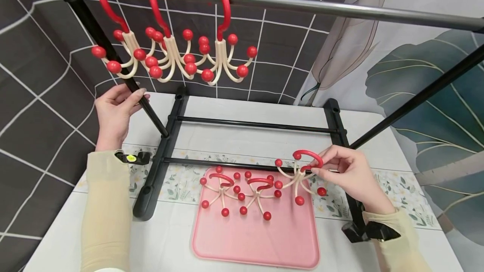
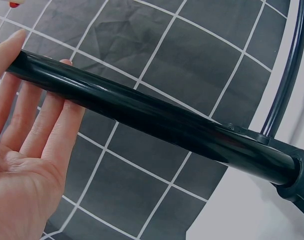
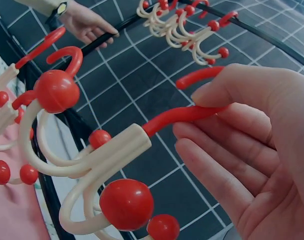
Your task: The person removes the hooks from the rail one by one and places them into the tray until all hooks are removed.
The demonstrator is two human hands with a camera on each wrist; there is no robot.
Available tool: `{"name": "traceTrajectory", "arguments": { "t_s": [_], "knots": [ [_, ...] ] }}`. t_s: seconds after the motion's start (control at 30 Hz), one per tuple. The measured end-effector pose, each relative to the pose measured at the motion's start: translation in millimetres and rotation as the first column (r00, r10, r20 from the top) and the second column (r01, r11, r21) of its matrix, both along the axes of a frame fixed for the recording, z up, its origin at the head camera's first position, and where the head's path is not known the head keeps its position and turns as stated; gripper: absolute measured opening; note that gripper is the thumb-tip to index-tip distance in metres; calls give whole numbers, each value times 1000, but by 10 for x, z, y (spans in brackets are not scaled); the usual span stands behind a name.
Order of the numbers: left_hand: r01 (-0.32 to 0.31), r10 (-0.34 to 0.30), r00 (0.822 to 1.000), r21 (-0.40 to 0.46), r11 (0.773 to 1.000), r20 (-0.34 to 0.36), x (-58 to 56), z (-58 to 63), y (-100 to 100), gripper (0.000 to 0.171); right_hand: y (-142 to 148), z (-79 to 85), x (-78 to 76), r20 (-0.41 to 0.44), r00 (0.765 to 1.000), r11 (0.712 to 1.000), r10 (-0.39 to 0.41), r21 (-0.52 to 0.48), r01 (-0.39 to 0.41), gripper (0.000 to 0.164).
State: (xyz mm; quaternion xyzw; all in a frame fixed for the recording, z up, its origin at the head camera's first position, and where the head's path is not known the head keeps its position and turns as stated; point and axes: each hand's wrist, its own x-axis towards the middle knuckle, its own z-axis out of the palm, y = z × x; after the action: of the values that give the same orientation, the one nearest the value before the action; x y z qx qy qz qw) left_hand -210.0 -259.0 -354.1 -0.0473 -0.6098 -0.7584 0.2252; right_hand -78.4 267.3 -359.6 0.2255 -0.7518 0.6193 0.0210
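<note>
My right hand point(image 1: 348, 173) pinches the red hook of a multi-arm hook hanger point(image 3: 117, 147) between thumb and fingers. This hanger has curved cream arms tipped with red balls and is over the right back corner of the pink tray point(image 1: 261, 238). Two more such hangers, a left one point(image 1: 222, 190) and a right one point(image 1: 258, 194), sit on the tray with their hooks up. At the left, my left hand point(image 1: 117, 110) holds the black post point(image 2: 137, 107) of a rack, thumb on one side and fingers behind it.
Three matching hangers hang close together from the left part of the rack's metal top rail point(image 1: 321, 6). Black lower bars point(image 1: 257, 125) join the rack's feet on the white table point(image 1: 166, 238). Dark tiled covering stands behind, with a leaf-patterned curtain point(image 1: 427, 91) at the right.
</note>
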Motion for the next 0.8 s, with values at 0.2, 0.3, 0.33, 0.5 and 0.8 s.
{"name": "traceTrajectory", "arguments": {
  "t_s": [0.2,0.3,0.33,0.5,0.8],
  "knots": [
    [2,-2,1000,9,1000,-5,1,-7,-1,32,30,-113,32,35,998,999,45,-4,-45,30],
    [-3,3,1000,7,1000,-5,0,-3,2,30,40,-190,48,37,997,997,72,-30,-71,31],
    [-3,3,1000,8,1000,-4,0,-2,3,30,43,-214,56,42,996,996,83,-38,-81,31],
    [-2,2,1000,4,1000,-2,1,-3,4,32,55,-313,97,97,991,995,95,-35,-92,29],
    [-11,11,1000,-9,1000,7,-5,-12,-6,32,63,-505,101,156,979,991,131,-7,-132,26]
  ]
}}
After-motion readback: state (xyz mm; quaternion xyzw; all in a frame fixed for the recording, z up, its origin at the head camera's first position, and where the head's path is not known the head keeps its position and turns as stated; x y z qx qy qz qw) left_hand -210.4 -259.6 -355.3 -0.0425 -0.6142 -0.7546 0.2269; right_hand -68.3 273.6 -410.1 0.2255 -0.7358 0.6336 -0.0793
